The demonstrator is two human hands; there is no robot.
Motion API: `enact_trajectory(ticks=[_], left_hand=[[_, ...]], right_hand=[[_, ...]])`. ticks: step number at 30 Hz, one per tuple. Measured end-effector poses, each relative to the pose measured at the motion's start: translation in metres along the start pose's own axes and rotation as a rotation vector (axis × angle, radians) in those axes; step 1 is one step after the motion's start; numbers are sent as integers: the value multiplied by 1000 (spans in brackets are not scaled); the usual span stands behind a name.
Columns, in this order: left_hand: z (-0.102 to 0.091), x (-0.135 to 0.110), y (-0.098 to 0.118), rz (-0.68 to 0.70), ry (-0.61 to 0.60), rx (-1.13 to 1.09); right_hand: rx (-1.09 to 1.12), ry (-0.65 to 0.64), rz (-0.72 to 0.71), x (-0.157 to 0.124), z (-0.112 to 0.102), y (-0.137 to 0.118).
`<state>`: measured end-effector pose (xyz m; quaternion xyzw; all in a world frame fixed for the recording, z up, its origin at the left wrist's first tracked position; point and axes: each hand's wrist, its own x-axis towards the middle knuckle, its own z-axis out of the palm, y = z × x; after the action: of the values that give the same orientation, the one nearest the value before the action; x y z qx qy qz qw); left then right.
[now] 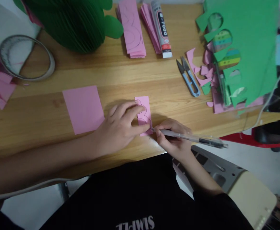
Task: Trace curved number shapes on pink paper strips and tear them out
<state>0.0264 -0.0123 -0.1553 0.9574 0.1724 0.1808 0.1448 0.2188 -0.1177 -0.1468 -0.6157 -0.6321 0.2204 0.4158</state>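
A small pink paper strip (147, 103) lies on the wooden table with dark curved lines drawn on it. Spread over its left side, my left hand (121, 126) presses it flat with the fingertips, thumb near the lower right edge. My right hand (175, 137) is closed round a pen (190, 137) with a clear barrel. The pen's tip touches the strip's lower right edge, where a curve ends. Just left of my left hand is a pink paper square (82, 108), its lower right corner close to the wrist.
Small blue thread snips (189, 76) lie near pink scraps (203, 68) and cut green sheets (254, 48). At the back are marked pink strips (131, 32), a glue tube (162, 30) and a green folded-paper piece (75, 25). A tape roll (49, 65) stands at left.
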Motion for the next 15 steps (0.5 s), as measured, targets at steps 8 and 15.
enact_trajectory(ticks=[8, 15], left_hand=[[0, 0, 0, 22, -21, 45], [-1, 0, 0, 27, -24, 59]], right_hand=[[11, -24, -51, 1, 1, 0], [37, -73, -60, 3, 0, -1]])
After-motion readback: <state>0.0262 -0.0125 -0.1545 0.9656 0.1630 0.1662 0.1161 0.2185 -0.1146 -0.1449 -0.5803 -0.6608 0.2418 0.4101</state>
